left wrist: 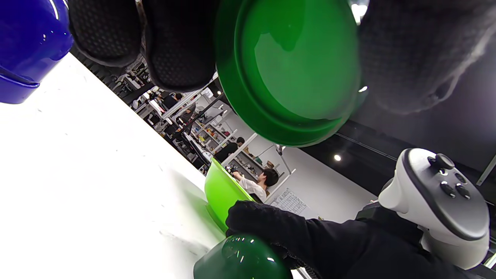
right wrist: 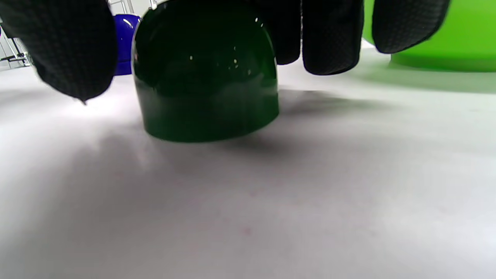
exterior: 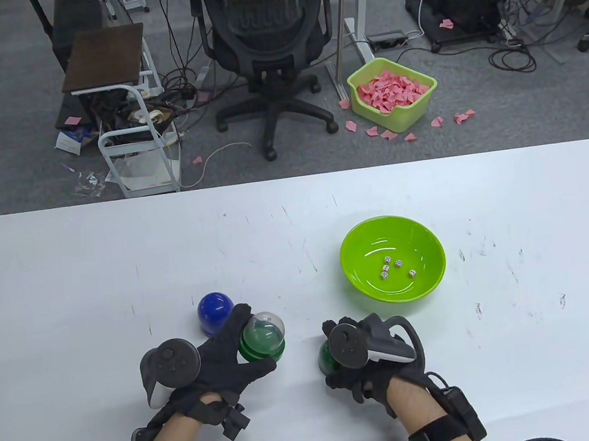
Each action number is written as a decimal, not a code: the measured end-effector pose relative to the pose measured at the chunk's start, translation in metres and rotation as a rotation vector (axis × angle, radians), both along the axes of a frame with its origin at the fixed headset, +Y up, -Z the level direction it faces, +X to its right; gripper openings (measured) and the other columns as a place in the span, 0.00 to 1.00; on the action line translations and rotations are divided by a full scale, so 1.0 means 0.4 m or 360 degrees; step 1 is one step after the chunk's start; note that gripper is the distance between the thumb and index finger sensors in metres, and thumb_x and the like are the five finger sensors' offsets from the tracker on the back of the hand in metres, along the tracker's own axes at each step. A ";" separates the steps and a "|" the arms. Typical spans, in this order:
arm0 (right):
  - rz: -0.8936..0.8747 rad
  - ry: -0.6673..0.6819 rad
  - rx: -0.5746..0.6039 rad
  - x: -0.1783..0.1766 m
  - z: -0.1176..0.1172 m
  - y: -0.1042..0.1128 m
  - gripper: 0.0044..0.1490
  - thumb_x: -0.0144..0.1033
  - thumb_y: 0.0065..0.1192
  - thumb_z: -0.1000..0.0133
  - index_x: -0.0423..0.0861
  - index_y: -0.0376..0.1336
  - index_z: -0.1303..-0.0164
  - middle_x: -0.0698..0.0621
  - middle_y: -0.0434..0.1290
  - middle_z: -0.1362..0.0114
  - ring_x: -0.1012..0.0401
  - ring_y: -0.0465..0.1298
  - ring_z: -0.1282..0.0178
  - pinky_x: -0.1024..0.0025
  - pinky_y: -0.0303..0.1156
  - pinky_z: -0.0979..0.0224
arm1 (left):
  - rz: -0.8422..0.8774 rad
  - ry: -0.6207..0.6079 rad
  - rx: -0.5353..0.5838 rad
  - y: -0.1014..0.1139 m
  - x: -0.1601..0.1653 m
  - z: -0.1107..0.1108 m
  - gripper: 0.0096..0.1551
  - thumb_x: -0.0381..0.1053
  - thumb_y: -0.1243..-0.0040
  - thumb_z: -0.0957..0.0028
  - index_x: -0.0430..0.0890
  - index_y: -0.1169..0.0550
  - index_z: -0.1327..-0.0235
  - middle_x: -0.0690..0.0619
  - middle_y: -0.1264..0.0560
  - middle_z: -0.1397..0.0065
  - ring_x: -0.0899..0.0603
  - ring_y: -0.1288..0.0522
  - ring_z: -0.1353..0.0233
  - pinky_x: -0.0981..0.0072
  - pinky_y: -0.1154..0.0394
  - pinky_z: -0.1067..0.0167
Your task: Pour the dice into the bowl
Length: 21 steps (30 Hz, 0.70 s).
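Note:
My left hand point(exterior: 247, 342) grips a dice cup point(exterior: 265, 335) with a clear dome and a green base. In the left wrist view the base's underside point(left wrist: 290, 69) shows, tilted and off the white table point(exterior: 118, 262). My right hand point(exterior: 334, 335) curls over a dark green dome cover point(exterior: 326, 359) that stands on the table. In the right wrist view the thumb and fingers point(right wrist: 329, 38) sit on either side of the cover point(right wrist: 205, 77). At the right stands a lime green bowl point(exterior: 425, 248) with several white dice point(exterior: 398, 263) inside.
A blue dome cup point(exterior: 213, 312) stands on the table just behind my left hand. The bowl point(right wrist: 445, 38) is close to the right of the dark green cover. Beyond the table's far edge are an office chair point(exterior: 266, 38) and a green bin point(exterior: 409, 112) of pink paper.

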State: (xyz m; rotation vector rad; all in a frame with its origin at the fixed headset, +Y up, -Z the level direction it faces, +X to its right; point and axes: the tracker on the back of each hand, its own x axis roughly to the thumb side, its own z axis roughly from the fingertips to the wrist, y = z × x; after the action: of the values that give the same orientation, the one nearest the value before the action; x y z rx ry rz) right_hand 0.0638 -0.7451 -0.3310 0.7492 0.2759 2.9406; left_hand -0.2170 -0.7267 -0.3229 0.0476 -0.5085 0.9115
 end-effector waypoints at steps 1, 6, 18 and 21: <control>-0.0006 -0.0005 0.0009 -0.002 0.000 -0.002 0.63 0.59 0.72 0.52 0.37 0.47 0.18 0.29 0.62 0.19 0.30 0.67 0.29 0.26 0.63 0.31 | -0.0002 0.0000 -0.0001 0.000 0.000 0.000 0.65 0.72 0.26 0.63 0.44 0.44 0.21 0.40 0.32 0.23 0.38 0.22 0.35 0.39 0.27 0.33; 0.0001 -0.0041 0.0037 -0.014 0.000 -0.008 0.61 0.56 0.72 0.51 0.35 0.48 0.20 0.29 0.64 0.21 0.31 0.70 0.31 0.27 0.65 0.32 | -0.0009 0.0009 0.0002 0.001 -0.004 0.000 0.65 0.72 0.26 0.62 0.44 0.45 0.21 0.40 0.32 0.23 0.38 0.22 0.35 0.38 0.27 0.33; -0.0078 -0.0061 0.0069 -0.004 0.000 -0.003 0.60 0.56 0.72 0.51 0.34 0.50 0.20 0.28 0.66 0.23 0.32 0.72 0.34 0.28 0.66 0.33 | -0.0030 0.0010 0.0005 0.002 -0.009 0.000 0.65 0.71 0.26 0.62 0.45 0.45 0.21 0.40 0.32 0.23 0.38 0.23 0.34 0.38 0.27 0.32; -0.0163 -0.0072 0.0131 0.006 0.002 0.019 0.60 0.56 0.71 0.51 0.34 0.50 0.20 0.28 0.66 0.24 0.33 0.73 0.36 0.28 0.66 0.33 | -0.0037 0.0008 0.0005 0.000 -0.008 0.000 0.65 0.71 0.26 0.62 0.45 0.45 0.21 0.40 0.32 0.23 0.38 0.23 0.34 0.38 0.27 0.32</control>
State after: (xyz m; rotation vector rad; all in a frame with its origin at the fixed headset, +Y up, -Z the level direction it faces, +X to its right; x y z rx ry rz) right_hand 0.0663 -0.7375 -0.3302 0.6835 0.1099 2.8827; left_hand -0.2201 -0.7265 -0.3229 0.0466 -0.5045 0.8875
